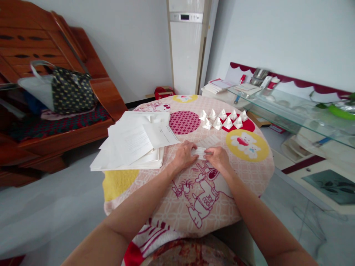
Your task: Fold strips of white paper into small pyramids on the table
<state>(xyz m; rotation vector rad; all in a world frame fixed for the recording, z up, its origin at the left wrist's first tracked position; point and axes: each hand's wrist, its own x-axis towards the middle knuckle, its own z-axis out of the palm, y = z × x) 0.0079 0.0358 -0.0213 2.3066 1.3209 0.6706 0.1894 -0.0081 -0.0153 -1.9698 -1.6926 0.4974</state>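
My left hand [185, 155] and my right hand [219, 158] rest side by side on the round table [194, 207], fingers curled and pressed onto a small folded strip of white paper [200, 151] that lies between them. Just beyond it another pale paper piece [210, 140] lies flat on the patterned cloth. Further back, several folded white paper pyramids [224, 119] stand in a cluster. A loose stack of white sheets [133, 144] sits to the left of my left hand.
A wooden bench [55, 125] with a dotted bag [70, 92] stands at the left. A glass shelf unit [299, 114] with small items runs along the right. A tall white air conditioner [186, 48] stands at the back wall.
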